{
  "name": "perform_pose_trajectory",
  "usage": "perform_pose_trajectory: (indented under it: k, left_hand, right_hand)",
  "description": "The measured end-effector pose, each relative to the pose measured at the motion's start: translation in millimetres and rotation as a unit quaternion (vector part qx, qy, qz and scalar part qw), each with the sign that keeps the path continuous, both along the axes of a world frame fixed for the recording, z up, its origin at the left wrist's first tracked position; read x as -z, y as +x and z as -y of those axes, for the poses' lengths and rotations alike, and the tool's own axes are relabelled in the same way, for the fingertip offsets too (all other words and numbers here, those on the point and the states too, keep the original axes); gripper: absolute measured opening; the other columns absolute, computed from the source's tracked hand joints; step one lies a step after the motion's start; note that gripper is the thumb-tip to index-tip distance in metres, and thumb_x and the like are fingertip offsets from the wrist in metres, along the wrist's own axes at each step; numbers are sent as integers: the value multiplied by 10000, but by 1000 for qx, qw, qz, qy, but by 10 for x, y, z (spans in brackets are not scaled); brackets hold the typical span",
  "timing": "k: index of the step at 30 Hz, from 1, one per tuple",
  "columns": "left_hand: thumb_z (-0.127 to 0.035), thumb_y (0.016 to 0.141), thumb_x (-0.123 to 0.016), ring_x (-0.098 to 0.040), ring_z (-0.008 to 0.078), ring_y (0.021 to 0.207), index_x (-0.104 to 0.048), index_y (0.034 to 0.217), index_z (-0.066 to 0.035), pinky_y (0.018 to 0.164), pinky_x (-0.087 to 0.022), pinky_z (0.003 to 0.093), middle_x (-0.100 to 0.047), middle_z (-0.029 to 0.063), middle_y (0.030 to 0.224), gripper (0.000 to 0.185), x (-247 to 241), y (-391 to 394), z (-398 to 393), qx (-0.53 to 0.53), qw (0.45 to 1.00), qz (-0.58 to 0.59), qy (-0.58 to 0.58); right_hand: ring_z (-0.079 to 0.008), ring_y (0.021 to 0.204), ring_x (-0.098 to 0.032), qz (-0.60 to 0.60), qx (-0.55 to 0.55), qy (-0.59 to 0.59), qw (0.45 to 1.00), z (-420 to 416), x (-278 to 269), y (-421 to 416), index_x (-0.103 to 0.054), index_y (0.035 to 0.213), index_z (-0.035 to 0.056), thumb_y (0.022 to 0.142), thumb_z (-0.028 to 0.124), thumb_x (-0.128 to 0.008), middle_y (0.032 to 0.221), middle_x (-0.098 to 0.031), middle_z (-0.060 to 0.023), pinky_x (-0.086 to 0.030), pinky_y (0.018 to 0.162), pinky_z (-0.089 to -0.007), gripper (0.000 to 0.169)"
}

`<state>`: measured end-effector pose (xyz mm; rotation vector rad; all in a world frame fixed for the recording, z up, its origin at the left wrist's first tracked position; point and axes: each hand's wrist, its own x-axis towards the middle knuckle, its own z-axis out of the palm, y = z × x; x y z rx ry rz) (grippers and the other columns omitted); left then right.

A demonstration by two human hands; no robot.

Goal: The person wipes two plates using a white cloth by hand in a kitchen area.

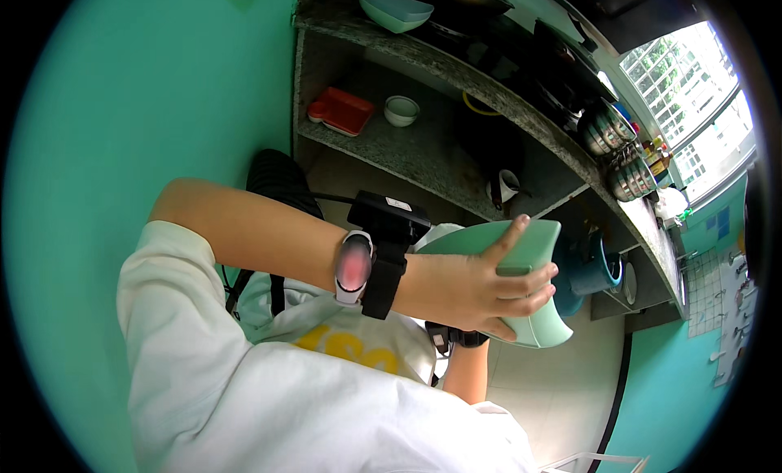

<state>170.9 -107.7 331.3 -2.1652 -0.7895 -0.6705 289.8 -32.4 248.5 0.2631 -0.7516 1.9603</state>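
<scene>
My left hand (470, 289) reaches across from the left, with a watch and a black strap on the wrist. Its fingers are spread over a pale green, curved dish or bowl (547, 320) and grip it. One finger points up along the dish, and others bend towards its far edge. My right forearm (469, 372) comes up from below, with a black band at the wrist. The right hand itself is hidden behind my left hand and the dish. Something white, only partly seen, lies behind the dish's near end.
A stone counter (507, 100) with a two-tone green bowl (396, 18) and steel bowls (606, 134) runs across the upper right. On the shelf below are a red tray (345, 111), small bowls (401, 110) and a white cup (507, 184). A blue bucket (589, 271) stands beyond the dish.
</scene>
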Motion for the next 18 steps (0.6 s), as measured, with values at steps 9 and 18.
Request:
perform_pose_trajectory:
  k: [9, 18]
  left_hand:
    - [-490, 866, -444, -272, 210, 1270, -457, 1236, -294, 960, -264, 699, -350, 36, 1282, 419, -80, -116, 67, -2, 1000, -23, -17]
    - [-417, 484, -808, -236, 445, 1232, -434, 1305, -346, 960, -237, 610, -227, 205, 1371, 905, -70, -260, 290, 84, 913, 274, -289]
  right_hand:
    - [-280, 1164, -459, -12, 40, -4, 999, -237, 128, 251, -383, 1297, 55, 933, 447, -338, 1300, -440, -113, -410, 931, -450, 537]
    - [-275, 1138, -491, 35, 187, 127, 973, -199, 221, 571, -367, 1311, 58, 925, 512, -313, 1271, -474, -121, -448, 902, -435, 598]
